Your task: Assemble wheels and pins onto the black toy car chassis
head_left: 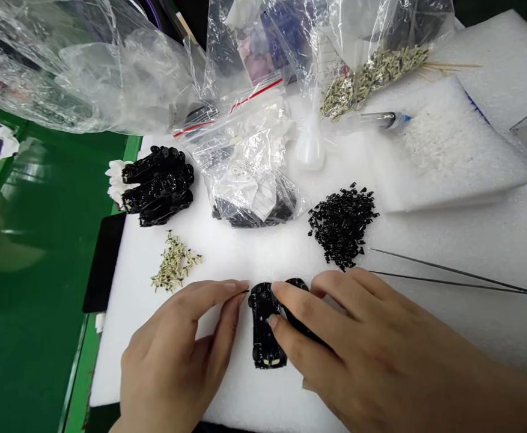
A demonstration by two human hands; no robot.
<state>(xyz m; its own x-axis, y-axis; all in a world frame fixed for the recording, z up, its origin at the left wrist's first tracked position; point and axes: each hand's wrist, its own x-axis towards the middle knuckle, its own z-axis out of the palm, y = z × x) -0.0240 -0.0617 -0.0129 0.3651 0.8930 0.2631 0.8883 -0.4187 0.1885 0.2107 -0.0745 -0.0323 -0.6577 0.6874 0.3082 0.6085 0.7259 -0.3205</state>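
Between the thumb and forefinger of my left hand (pixel 182 337) is a tiny dark piece (pixel 247 291), close to the left edge of a black toy car body (pixel 265 343). This glossy car lies on the white foam sheet, a small pale yellow part at its near end. My right hand (pixel 357 337) has its thumb and forefinger on the car, gripping it from the right. A second black toy car (pixel 297 284) lies alongside, mostly covered by that hand. Small black parts (pixel 344 225) form a pile beyond my right hand; little pale yellow parts (pixel 175 264) lie beyond my left.
Several black toy cars (pixel 159 183) are stacked at the left. Behind are a zip bag (pixel 254 162), a white plastic bottle (pixel 310 147), a syringe (pixel 383 120) and a bag of yellowish parts (pixel 371 78). Long tweezers (pixel 452 273) lie right, below a foam block (pixel 452 144).
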